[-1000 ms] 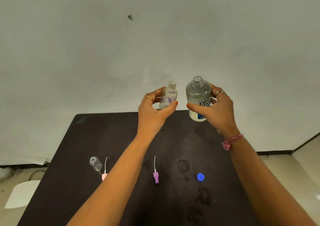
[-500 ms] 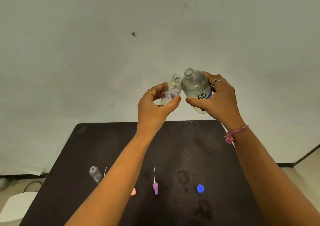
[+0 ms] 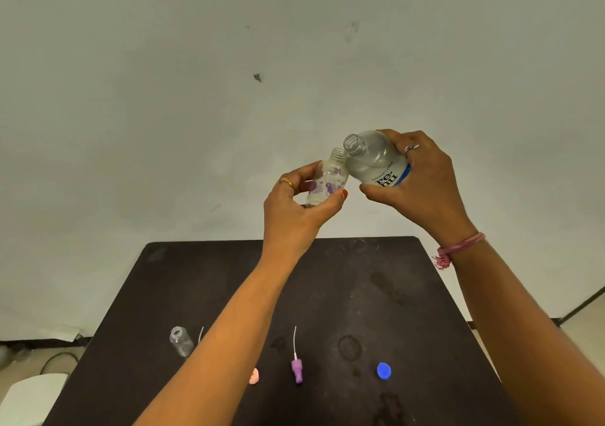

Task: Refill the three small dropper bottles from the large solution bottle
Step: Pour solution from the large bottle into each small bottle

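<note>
The right hand [image 3: 422,183] wraps its fingers and thumb round the lower body of the large solution bottle [image 3: 375,160], which is uncapped and tipped toward the left so that its open neck sits just above and beside the mouth of a small dropper bottle [image 3: 327,180]. The left hand [image 3: 294,209] pinches that small bottle, printed with purple flowers, between thumb and curled fingers at its lower half, holding it nearly upright, both bottles raised well above the table [image 3: 409,294]. No stream is visible between the necks, so pouring looks about to begin. The large bottle seems a clear, stiff plastic, partly full, so likely moderately heavy and prone to surge when tilted further; a grip round the labelled waist, as now, gives the best control. The small bottle looks light and smooth (easily knocked aside by the bigger neck), so holding it low, clear of its narrow mouth, makes sense. Below the left forearm stands a second small bottle [image 3: 181,341], open and apparently empty, with a pink dropper cap [image 3: 253,376] half hidden. Below and between the hands lie a purple dropper cap [image 3: 297,369] and, toward the right, a blue cap [image 3: 383,370]. A third small bottle is not in view.
</note>
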Demonstrator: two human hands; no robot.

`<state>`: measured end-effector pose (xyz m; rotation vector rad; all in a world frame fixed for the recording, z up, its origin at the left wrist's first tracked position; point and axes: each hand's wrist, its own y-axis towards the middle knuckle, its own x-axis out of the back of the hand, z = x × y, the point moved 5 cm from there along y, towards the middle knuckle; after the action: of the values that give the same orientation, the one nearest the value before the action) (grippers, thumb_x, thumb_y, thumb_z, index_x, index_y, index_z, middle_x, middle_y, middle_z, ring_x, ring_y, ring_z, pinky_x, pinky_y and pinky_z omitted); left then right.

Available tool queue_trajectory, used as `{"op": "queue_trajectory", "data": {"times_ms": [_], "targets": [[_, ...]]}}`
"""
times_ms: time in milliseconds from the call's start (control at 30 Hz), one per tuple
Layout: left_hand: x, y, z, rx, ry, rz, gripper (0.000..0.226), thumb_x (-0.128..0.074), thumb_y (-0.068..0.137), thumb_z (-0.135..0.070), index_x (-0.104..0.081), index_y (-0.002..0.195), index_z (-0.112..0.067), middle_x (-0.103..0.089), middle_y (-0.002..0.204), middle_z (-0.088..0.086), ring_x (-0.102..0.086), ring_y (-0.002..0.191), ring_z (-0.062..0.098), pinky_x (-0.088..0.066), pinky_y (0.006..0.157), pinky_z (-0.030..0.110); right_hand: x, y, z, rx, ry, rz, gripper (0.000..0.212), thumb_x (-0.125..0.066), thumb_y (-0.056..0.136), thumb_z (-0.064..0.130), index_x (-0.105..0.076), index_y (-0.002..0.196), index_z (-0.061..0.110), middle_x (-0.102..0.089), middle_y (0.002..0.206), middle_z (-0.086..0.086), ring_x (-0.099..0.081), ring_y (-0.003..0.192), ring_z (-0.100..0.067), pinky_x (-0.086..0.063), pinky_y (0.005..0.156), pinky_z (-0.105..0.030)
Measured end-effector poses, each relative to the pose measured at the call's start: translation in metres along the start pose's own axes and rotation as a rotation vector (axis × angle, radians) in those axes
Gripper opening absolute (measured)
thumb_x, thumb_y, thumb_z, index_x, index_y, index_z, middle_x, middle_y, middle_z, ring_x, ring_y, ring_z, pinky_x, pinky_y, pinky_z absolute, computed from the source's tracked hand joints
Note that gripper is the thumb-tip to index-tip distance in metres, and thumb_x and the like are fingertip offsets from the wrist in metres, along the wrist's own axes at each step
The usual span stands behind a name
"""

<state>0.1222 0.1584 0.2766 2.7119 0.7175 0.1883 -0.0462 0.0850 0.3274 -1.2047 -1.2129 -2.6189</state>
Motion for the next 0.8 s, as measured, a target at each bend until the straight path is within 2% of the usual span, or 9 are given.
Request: {"op": "queue_trajectory", "data": {"times_ms": [167,433,600,800], "targets": [[-0.001,0.002,0.003,0.005,-0.024,-0.009,0.049,-0.082,0.072,-0.024,-0.061,0.117,-0.026,-0.065,0.110,-0.008,-0.061,0.099,0.000,-0.056,0.073,0.018,0.000,0.006,0.001,0.032,-0.057,-0.011,0.072,-0.084,0.066,0.028,-0.052,0.130,0.016,-0.056,0.120,-0.011,-0.052,0.105,-0.025,-0.040,0.083,-0.023],[-0.001,0.006,0.004,0.016,-0.055,-0.015,0.048,-0.082,0.072,-0.024,-0.062,0.116,-0.028,-0.064,0.107,-0.011,-0.060,0.098,-0.003,-0.053,0.068,0.012,0.002,0.014,0.005,0.108,-0.110,-0.050,0.072,-0.084,0.065,0.023,-0.053,0.130,0.014,-0.056,0.116,-0.013,-0.052,0.103,-0.027,-0.037,0.081,-0.022],[-0.001,0.008,0.003,0.011,-0.064,-0.026,0.049,-0.081,0.072,-0.023,-0.062,0.117,-0.026,-0.065,0.109,-0.009,-0.061,0.100,0.002,-0.054,0.071,0.014,0.003,0.018,0.007,0.137,-0.124,-0.070,0.072,-0.084,0.065,0.020,-0.054,0.129,0.013,-0.056,0.115,-0.013,-0.052,0.104,-0.028,-0.038,0.080,-0.024],[-0.001,0.009,0.001,0.012,-0.069,-0.031,0.047,-0.081,0.072,-0.024,-0.061,0.114,-0.030,-0.063,0.104,-0.016,-0.060,0.097,-0.002,-0.049,0.065,0.007,0.005,0.020,0.008,0.167,-0.147,-0.090,0.073,-0.085,0.063,0.017,-0.054,0.129,0.011,-0.057,0.115,-0.015,-0.053,0.103,-0.031,-0.039,0.080,-0.025]]}}
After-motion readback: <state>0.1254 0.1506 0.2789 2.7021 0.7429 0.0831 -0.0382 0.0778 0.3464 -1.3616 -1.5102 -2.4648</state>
